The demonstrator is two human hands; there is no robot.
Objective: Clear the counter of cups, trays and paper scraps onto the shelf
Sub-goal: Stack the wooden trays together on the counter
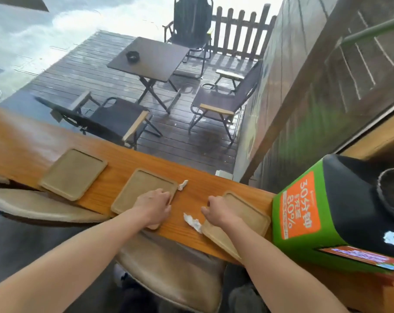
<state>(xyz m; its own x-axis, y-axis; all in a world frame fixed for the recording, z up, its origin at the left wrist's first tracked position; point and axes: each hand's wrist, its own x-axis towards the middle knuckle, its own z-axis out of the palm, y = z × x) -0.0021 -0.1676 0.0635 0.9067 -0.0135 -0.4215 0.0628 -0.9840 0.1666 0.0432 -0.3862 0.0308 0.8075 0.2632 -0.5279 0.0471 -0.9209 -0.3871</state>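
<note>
Three tan rectangular trays lie on the orange wooden counter [128, 161]. The left tray [73, 173] lies apart from my hands. My left hand [154, 205] rests on the near right corner of the middle tray [142, 188], fingers curled over its edge. My right hand [216, 211] grips the left edge of the right tray [248, 215]. One crumpled paper scrap [182, 185] lies by the middle tray's far right corner. A second paper scrap [192, 222] lies between my hands, touching the right tray.
A green, orange and black box [315, 211] stands on the counter right of the right tray. Beige stool seats [169, 267] sit below the counter's near edge. Beyond a window lies a deck with a dark table [148, 57] and folding chairs.
</note>
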